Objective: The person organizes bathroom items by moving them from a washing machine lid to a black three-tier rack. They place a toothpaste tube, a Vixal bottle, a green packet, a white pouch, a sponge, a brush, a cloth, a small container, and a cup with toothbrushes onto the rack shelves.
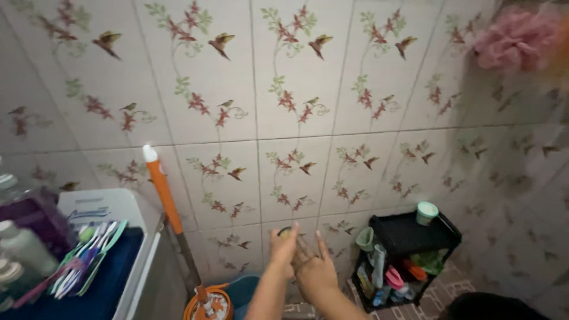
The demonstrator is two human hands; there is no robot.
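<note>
My left hand (pixel 283 244) is raised in front of the tiled wall with its fingers curled around a small dark round object (pixel 285 232) at its fingertips; what the object is cannot be made out. My right hand (pixel 315 270) lies just right of and below it, fingers spread apart and pointing up, its fingers touching or overlapping the left hand. It holds nothing. Both forearms rise from the bottom edge of the picture.
A mop with an orange handle (pixel 163 192) leans on the flowered tile wall (pixel 296 89) above an orange bucket (pixel 207 306) and a blue one (pixel 244 289). A black rack (pixel 415 237) of bottles stands right. A pink bath sponge (pixel 515 38) hangs top right. Toothbrushes (pixel 89 256) lie left.
</note>
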